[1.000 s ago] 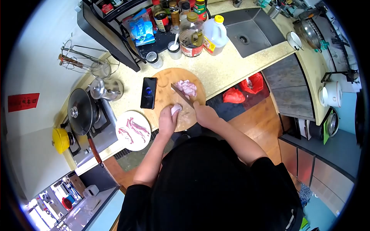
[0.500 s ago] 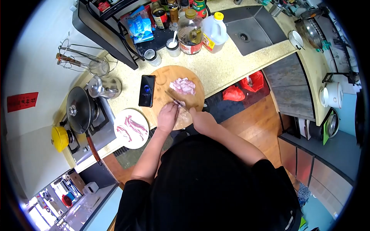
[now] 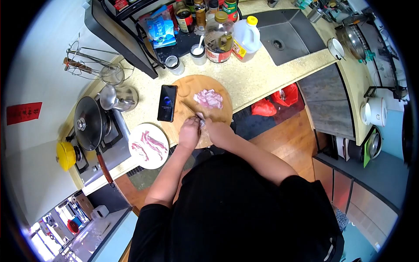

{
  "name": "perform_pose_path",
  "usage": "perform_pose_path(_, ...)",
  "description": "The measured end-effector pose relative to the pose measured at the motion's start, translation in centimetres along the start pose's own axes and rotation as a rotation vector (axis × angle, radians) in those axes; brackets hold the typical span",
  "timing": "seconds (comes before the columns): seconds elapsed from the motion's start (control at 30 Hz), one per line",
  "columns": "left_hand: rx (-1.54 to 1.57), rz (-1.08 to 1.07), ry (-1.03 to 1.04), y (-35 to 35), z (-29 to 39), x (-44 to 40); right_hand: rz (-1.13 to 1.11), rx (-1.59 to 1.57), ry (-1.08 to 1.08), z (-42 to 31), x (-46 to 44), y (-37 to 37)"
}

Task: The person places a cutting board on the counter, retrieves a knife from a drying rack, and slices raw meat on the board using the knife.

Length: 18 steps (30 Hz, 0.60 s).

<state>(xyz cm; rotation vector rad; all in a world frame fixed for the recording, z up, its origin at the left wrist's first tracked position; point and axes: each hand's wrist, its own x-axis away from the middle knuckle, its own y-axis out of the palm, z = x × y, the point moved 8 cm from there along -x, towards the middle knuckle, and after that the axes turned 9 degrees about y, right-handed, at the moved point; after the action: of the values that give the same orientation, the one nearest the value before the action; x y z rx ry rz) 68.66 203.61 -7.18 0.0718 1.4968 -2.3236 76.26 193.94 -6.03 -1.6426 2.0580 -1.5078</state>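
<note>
On the round wooden cutting board [image 3: 180, 129], my left hand [image 3: 190, 132] is closed with curled fingers, pressing on a piece of meat [image 3: 202, 123] that is mostly covered. My right hand [image 3: 218, 132] grips a knife [image 3: 189, 108], its handle hidden in the fist. The blade slants up and left across the board, just past my left fingertips. Beyond the blade lies a pile of cut pink and white meat [image 3: 208, 98]. A phone [image 3: 167, 103] rests on the board's left edge. Left of my left hand, a white plate [image 3: 149, 165] holds fatty meat strips [image 3: 150, 145].
A lidded pan [image 3: 90, 126] sits on the stove at left, near a metal pot [image 3: 118, 98]. Jars, a large glass jar [image 3: 218, 39] and a yellow-capped jug [image 3: 247, 37] stand behind the board. The sink [image 3: 294, 37] lies to the right, red bags [image 3: 264, 108] below.
My right hand and the knife have shifted left, closer to my left hand. The blade now reaches further left over the board. My left hand stays nearly in place.
</note>
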Motion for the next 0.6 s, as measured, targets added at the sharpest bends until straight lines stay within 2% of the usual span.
perform_pose_path(0.07, 0.013, -0.015, -0.039, -0.2, -0.3, 0.2, 0.048, -0.01, -0.011, -1.2, -1.6, 0.1)
perform_pose_path(0.13, 0.024, -0.044, -0.064, -0.3, -0.4, 0.3, 0.009, 0.02, -0.012, -0.6, -0.2, 0.2)
perform_pose_path(0.3, 0.053, 0.045, -0.032, -0.3, -0.2, 0.6, -0.088, 0.046, 0.069, 1.0, 2.2, 0.8)
perform_pose_path(0.4, 0.056, 0.061, -0.032, -0.3, -0.2, 0.5, -0.011, 0.029, 0.095, -1.0, -2.1, 1.9)
perform_pose_path(0.6, 0.086, 0.066, -0.075, -0.9, -0.4, 0.5, 0.006, 0.05, 0.051, 0.4, 0.8, 1.2)
